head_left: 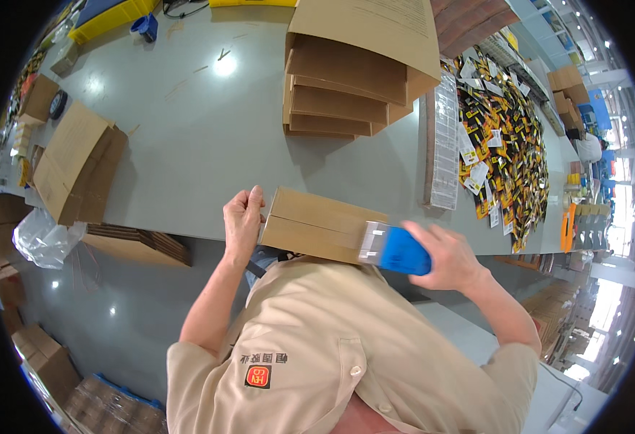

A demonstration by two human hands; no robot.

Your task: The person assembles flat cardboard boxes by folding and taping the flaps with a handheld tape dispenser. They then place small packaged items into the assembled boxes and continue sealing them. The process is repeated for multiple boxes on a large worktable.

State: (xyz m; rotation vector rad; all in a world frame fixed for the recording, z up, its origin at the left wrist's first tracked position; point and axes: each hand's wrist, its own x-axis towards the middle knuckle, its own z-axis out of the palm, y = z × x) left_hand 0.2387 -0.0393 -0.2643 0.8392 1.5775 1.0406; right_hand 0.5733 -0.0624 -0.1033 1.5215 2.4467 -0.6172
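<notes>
A flat, rectangular brown cardboard box (317, 226), matte and smooth-faced with a seam along its length, is held at the near edge of the smooth grey desk (209, 137). The left hand (243, 219) is closed over the box's left end, fingers curled on the corner. The right hand (444, 254) is wrapped around a blue plastic tape dispenser (395, 249), whose clear, glossy front edge is pressed against the box's right end. Beyond the hands, a stack of folded brown corrugated cartons (354, 72) is seen lying on the desk. To the right of the right hand, a heap of small black-and-yellow printed packets (509, 137) is spread. Left of the left hand, a crumpled clear plastic bag (43, 237) lies.
</notes>
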